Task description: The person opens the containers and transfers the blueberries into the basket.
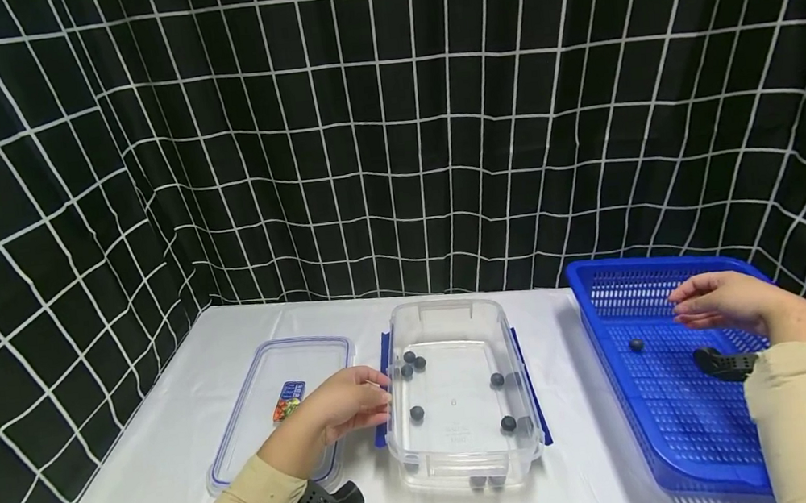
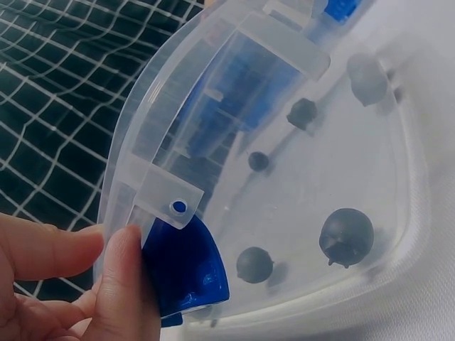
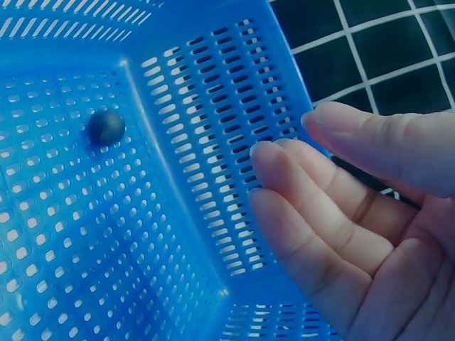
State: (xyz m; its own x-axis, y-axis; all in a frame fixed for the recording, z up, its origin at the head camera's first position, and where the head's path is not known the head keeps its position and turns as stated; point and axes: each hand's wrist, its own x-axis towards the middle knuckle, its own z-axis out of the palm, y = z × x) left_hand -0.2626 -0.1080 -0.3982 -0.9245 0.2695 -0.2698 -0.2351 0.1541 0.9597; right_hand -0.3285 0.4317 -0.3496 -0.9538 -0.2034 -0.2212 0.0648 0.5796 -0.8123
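A clear plastic container [image 1: 451,376] with blue side latches stands in the middle of the table, with several small dark balls [image 1: 417,414] inside. My left hand [image 1: 350,402] pinches its left side by the blue latch [image 2: 186,273], thumb and fingers meeting at the wall. Over the blue basket [image 1: 681,411] on the right hovers my right hand [image 1: 724,301], its fingers loosely bent and nothing between them. One dark ball [image 3: 106,128] lies on the basket floor, apart from that hand.
The container's clear lid [image 1: 260,395], edged in blue and bearing a label, lies flat to the left. A black curtain [image 1: 419,120] with white grid lines hangs behind the white table [image 1: 140,471] and along both sides.
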